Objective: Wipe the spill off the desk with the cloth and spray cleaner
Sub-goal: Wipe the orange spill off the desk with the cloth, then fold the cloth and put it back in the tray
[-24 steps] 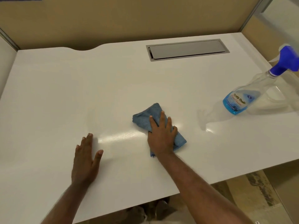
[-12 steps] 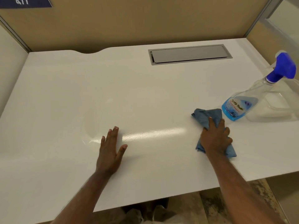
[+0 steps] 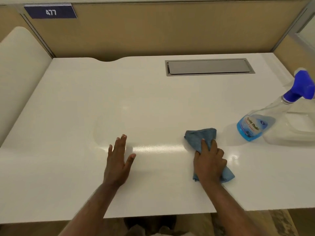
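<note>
My right hand (image 3: 210,162) presses a crumpled blue cloth (image 3: 199,137) onto the white desk (image 3: 153,103), right of centre near the front edge. Fingers curl over the cloth and hide its middle. My left hand (image 3: 118,160) lies flat on the desk to the left, fingers spread, holding nothing. A clear spray bottle (image 3: 255,123) with a blue label and blue trigger head stands at the right, a short way beyond the cloth. A faint wet sheen (image 3: 158,148) runs between my hands.
A grey metal cable hatch (image 3: 208,66) is set into the desk at the back right. Tan partition walls (image 3: 153,31) close the back and sides; a plate reads 477 (image 3: 50,12). The desk's front edge runs just below my forearms.
My right hand has slid the cloth to the right, from the desk's middle to near the spray bottle. The left hand stays flat on the desk. The view has tilted up.
</note>
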Tool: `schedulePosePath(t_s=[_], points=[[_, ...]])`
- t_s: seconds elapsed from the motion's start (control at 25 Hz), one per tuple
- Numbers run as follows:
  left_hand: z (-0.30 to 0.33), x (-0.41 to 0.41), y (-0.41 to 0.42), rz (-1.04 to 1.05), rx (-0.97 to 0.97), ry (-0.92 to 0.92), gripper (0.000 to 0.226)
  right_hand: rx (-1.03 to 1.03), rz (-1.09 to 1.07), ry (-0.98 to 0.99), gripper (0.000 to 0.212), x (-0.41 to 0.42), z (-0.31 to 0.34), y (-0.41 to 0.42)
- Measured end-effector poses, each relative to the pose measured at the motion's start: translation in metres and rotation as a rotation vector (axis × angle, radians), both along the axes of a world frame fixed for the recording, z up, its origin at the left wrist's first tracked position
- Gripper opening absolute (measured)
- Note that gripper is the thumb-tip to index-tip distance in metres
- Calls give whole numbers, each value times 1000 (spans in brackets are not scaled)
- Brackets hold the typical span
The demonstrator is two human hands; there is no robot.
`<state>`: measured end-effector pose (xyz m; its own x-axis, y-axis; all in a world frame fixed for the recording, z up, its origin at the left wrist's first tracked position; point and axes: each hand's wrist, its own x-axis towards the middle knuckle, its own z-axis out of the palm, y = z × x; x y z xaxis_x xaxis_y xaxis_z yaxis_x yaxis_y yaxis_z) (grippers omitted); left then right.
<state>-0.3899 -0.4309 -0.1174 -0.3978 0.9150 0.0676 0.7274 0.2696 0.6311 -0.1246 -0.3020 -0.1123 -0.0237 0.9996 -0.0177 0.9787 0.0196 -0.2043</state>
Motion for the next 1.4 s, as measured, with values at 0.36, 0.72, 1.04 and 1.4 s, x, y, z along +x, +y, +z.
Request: schedulePosePath(t_s=[0.36, 0.72, 1.04, 1.4], points=[[22, 9, 0, 113, 122, -27, 83, -368, 433, 567, 25, -105, 35, -28], [69, 13, 16, -28, 74, -748, 75, -1147, 22, 1881, 49, -102, 94, -25], [107, 0, 22, -203, 9, -1043, 39, -988, -23, 1552, 49, -85, 110, -5], [112, -17, 17, -312, -58, -1080, 33, -965, 160, 1492, 49, -50, 108, -17]])
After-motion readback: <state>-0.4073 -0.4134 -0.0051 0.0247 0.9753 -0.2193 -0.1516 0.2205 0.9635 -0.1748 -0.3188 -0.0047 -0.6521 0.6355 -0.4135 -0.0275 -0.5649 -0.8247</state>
